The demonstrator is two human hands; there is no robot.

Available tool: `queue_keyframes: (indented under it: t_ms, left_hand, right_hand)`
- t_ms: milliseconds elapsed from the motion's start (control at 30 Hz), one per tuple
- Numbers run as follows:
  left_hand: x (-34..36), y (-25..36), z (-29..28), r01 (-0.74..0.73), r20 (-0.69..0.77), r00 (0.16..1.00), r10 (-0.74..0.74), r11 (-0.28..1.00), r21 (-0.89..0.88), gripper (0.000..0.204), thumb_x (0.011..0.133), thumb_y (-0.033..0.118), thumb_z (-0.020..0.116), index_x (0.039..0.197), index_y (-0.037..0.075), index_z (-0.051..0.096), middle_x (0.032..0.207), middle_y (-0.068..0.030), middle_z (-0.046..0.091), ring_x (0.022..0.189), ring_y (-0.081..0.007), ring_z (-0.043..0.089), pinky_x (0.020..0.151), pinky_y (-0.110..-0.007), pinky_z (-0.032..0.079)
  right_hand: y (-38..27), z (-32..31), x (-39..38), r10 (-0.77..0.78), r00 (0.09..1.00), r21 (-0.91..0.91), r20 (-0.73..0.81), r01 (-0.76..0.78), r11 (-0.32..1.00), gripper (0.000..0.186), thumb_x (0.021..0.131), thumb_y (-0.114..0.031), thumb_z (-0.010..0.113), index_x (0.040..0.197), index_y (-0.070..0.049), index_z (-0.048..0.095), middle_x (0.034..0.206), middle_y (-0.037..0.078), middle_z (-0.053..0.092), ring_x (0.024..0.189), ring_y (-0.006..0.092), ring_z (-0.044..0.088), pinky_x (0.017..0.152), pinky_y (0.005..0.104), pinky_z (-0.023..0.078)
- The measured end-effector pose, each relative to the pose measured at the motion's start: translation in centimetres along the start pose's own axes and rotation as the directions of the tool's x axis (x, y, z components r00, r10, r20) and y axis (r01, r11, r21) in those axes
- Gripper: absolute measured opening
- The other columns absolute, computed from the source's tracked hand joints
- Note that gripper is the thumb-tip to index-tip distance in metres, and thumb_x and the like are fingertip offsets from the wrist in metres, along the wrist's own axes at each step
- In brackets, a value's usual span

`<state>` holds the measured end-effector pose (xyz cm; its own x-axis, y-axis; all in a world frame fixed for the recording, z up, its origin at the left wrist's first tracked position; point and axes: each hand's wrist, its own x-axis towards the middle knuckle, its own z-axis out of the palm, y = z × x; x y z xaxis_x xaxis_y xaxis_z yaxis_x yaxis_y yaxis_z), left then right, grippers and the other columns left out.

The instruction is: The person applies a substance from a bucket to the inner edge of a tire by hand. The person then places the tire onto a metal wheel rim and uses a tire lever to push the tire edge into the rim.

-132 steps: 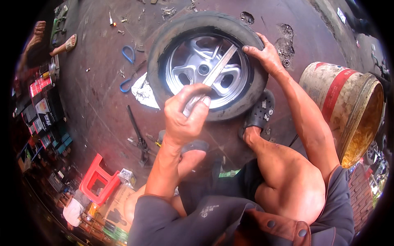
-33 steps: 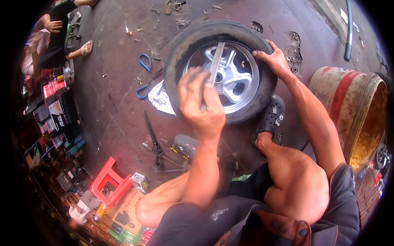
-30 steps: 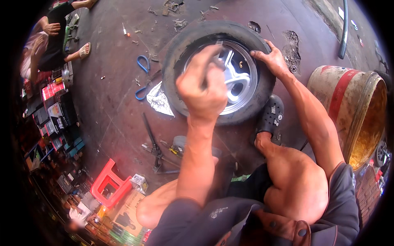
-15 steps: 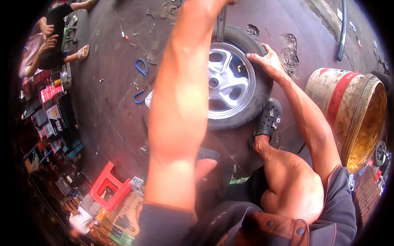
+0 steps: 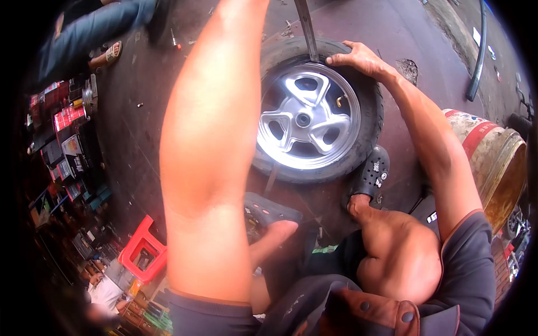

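one hand seen | right hand [image 5: 358, 59] flat on tyre [image 5: 370, 95], gripping nothing | left hand cut off, grip unknowable

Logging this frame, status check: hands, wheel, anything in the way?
Right hand flat on tyre, far edge. Left hand out of frame; raised forearm hides wheel's left side. Metal bar stands at the silver rim.

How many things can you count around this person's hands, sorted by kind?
Tyre on silver alloy wheel: 1
Metal tyre lever: 1
Black clogs: 2
Red plastic stool: 1
Rusty drum: 1
Total: 6
The right hand rests on the tyre; the left hand is out of view.
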<state>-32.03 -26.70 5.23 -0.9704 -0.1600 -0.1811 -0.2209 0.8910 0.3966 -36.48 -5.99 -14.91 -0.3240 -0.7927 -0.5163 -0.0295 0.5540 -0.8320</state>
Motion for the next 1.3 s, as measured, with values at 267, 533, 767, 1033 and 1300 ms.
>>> queue_keyframes:
  t_ms: [267,533,767,1033,1300]
  left_hand:
    - [-12.8,-8.7,1.4,0.391,0.032,0.827,-0.562,0.533,-0.751,0.023,0.090,0.024,0.060,0.080,0.004,0.065,0.065,-0.0081,0.064,0.050,-0.0197,0.059,0.044,-0.035,0.045]
    - [-30.8,-4.0,14.2,0.209,0.325,0.719,-0.614,-0.255,-0.944,0.036,0.086,0.010,0.061,0.115,-0.010,0.058,0.097,-0.0241,0.067,0.076,-0.0294,0.071,0.057,-0.032,0.060]
    - [-29.2,2.7,19.7,0.570,0.371,0.657,-0.657,0.110,-0.814,0.041,0.083,0.008,0.062,0.122,-0.004,0.057,0.083,-0.0119,0.067,0.070,-0.0209,0.066,0.059,-0.031,0.052]
    - [-32.2,5.2,24.0,0.493,0.127,0.471,-0.873,0.142,-0.858,0.014,0.089,0.008,0.063,0.097,-0.003,0.066,0.078,-0.0006,0.061,0.074,-0.0074,0.052,0.066,-0.024,0.044]
    - [-31.0,5.3,27.3,0.337,-0.027,0.427,-0.904,0.186,-0.923,0.017,0.090,0.011,0.064,0.099,-0.003,0.063,0.082,-0.0041,0.063,0.076,-0.0108,0.055,0.070,-0.028,0.046]
  right_hand:
    - [-0.1,0.3,1.1,0.055,0.998,-0.040,-0.021,-0.056,0.998,0.081,0.066,-0.051,0.079,0.122,0.004,0.059,0.112,0.019,0.066,0.104,0.0259,0.063,0.097,0.0333,0.045]
    - [0.2,0.0,1.1,0.038,0.999,-0.009,-0.020,-0.038,0.999,0.077,0.069,-0.046,0.081,0.122,0.004,0.059,0.112,0.017,0.067,0.104,0.0239,0.063,0.096,0.0323,0.046]
    - [0.4,0.3,1.0,0.015,0.998,-0.019,-0.060,-0.016,1.000,0.082,0.069,-0.044,0.082,0.125,0.010,0.054,0.111,0.020,0.066,0.103,0.0239,0.063,0.094,0.0310,0.047]
    - [-0.4,0.5,1.0,0.006,0.996,-0.065,-0.084,-0.012,0.998,0.105,0.065,-0.053,0.082,0.133,0.016,0.043,0.119,0.027,0.061,0.115,0.0290,0.058,0.102,0.0326,0.042]
    - [0.4,1.0,1.3,0.024,0.996,-0.102,-0.084,-0.033,0.994,0.107,0.065,-0.055,0.082,0.132,0.018,0.042,0.121,0.030,0.059,0.114,0.0301,0.058,0.102,0.0331,0.041]
